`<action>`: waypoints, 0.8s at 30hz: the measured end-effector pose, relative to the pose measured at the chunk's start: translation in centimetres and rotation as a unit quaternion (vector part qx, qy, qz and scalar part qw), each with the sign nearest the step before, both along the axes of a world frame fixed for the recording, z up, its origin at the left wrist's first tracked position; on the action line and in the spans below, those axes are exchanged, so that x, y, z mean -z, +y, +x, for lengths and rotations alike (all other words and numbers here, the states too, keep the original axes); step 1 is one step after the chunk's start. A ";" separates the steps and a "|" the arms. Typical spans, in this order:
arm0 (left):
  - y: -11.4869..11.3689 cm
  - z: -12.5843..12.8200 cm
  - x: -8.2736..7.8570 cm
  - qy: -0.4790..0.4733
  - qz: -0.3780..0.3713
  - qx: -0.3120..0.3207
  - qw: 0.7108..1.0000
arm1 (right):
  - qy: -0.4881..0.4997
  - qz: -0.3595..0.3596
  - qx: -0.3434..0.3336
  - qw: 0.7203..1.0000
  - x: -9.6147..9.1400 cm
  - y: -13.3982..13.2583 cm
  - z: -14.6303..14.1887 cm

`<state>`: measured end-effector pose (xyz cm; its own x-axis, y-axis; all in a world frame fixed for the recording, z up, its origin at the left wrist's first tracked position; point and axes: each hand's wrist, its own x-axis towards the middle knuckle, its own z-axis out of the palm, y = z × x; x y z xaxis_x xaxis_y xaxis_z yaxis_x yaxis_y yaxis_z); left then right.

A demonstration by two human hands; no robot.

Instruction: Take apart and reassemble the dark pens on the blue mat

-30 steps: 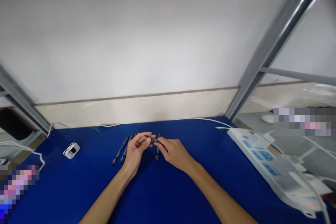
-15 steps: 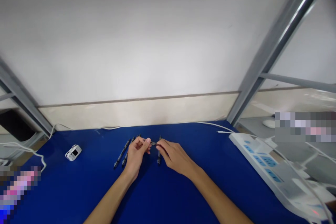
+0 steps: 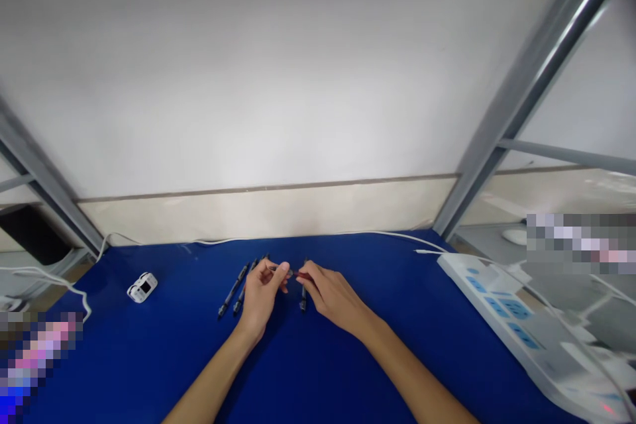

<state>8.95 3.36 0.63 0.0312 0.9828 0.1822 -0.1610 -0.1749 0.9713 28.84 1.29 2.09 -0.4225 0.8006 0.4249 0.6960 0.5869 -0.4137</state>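
Note:
Both my hands meet over the blue table [image 3: 322, 371]. My left hand [image 3: 263, 295] pinches one end of a thin dark pen part [image 3: 293, 273] and my right hand [image 3: 332, 295] pinches the other end; a short reddish piece shows between the fingertips. Just left of my left hand lie a few black pens [image 3: 233, 290] side by side. Another black pen [image 3: 303, 298] lies on the table under my right fingers, partly hidden.
A small white device [image 3: 142, 287] lies at the left. A white power strip [image 3: 517, 321] with blue sockets stretches along the right edge. White cables [image 3: 387, 233] run along the table's back edge by the wall. Grey metal frame posts [image 3: 517, 106] stand at both sides.
My hands have stayed together over the pens, with the fingertips drawing slightly apart along the thin part. The camera view has shifted slightly.

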 end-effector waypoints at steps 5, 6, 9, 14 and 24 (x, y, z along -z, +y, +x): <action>-0.1 -0.2 -0.5 -0.017 -0.005 -0.012 1.000 | 0.005 -0.003 0.022 1.000 -0.2 -0.1 0.4; -0.1 -0.3 -0.6 -0.024 -0.006 -0.008 1.000 | 0.004 0.007 0.024 1.000 -0.3 -0.1 0.4; 0.1 -0.5 -0.9 -0.055 -0.012 -0.004 0.998 | -0.004 0.035 0.036 0.999 -0.4 -0.1 0.4; 1.2 -1.9 -1.3 -0.126 -0.021 -0.063 0.990 | -0.008 0.055 0.076 0.996 -0.3 0.6 0.9; 1.3 -2.2 -1.5 -0.164 -0.017 -0.042 0.985 | -0.025 0.068 0.076 0.994 -0.3 0.8 0.8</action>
